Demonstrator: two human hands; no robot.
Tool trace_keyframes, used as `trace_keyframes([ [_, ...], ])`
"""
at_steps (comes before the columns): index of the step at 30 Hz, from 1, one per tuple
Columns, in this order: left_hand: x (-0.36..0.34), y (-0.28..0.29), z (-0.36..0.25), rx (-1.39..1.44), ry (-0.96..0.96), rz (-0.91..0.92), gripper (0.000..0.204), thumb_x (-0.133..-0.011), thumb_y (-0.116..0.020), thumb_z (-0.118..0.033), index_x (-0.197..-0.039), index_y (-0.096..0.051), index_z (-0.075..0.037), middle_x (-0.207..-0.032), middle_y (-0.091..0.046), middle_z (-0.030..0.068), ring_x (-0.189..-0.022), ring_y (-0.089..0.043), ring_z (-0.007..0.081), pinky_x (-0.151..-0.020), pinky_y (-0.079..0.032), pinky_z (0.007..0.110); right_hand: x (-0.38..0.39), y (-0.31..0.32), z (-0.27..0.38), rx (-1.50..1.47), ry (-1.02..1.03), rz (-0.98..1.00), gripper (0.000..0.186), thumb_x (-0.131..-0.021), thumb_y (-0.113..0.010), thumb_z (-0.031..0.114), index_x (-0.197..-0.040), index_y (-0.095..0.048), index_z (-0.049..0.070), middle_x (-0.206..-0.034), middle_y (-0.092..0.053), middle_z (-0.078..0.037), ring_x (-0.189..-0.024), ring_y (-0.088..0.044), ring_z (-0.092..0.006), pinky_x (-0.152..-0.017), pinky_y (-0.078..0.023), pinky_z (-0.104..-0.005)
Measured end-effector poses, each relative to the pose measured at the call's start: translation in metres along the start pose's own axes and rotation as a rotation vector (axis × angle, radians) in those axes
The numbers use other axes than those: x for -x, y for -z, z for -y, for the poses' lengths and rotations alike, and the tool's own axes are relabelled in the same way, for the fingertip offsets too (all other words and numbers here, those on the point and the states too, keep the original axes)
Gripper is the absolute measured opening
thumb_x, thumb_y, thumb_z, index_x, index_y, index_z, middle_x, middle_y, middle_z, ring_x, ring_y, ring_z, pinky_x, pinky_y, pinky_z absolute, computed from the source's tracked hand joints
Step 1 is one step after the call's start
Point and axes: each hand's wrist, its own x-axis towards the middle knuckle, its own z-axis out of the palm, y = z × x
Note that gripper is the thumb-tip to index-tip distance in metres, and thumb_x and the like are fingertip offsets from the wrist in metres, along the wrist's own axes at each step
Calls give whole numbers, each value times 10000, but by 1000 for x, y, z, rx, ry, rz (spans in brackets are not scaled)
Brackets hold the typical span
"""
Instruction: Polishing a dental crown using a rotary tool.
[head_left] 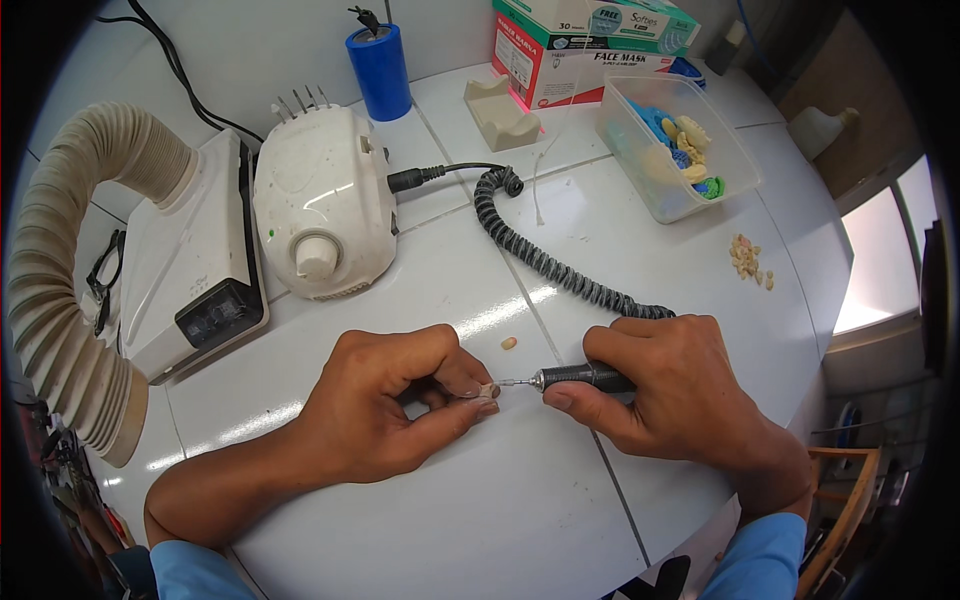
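My right hand (680,390) is closed round a black rotary handpiece (585,377) with a thin metal bur pointing left. Between the thumb and fingertips of my left hand (390,400) is a small pale, tooth-coloured piece (487,392), mostly covered by the fingers. The tip of the bur meets or almost meets this piece; contact cannot be made out. Just beyond my left fingertips lies a loose beige tooth-like piece (509,343). A coiled black cord (560,262) runs from the handpiece area back to a white micromotor control box (325,205) with a round knob.
At left stands a white dust extractor (190,270) with a ribbed hose (65,290). Behind are a blue cylinder (380,80), a beige handpiece rest (502,115) and mask boxes (570,65). A clear plastic tub (690,200) holds coloured lumps; small tooth-like pieces (748,260) lie nearby.
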Motion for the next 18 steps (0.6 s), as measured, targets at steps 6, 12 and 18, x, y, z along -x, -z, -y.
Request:
trace_keyframes([
  [6, 0, -1, 0, 31, 4, -20, 179, -931, -824, 19, -865, -657, 16, -1002, -816, 195, -894, -815, 191, -789, -651, 292, -1, 0, 1, -37, -9, -3, 547, -986, -780, 547, -726, -663, 81, -573, -618, -41, -424, -599, -233, -411, -428, -381],
  [12, 1, -2, 3, 41, -4, -42, 194, -908, -850, 17, -826, -674, 7, -977, -822, 183, -885, -815, 187, -795, -652, 293, -1, 0, 4, -13, -19, 5, 532, -975, -796, 545, -734, -657, 91, -574, -593, -35, -432, -589, -235, -411, -418, -394],
  [18, 2, -2, 5, 46, -27, -52, 218, -878, -893, -5, -795, -691, -6, -939, -825, 167, -861, -811, 180, -778, -639, 290, 1, -2, 9, -1, 7, -11, 519, -967, -809, 535, -755, -641, 91, -590, -581, -37, -462, -597, -237, -414, -411, -407],
])
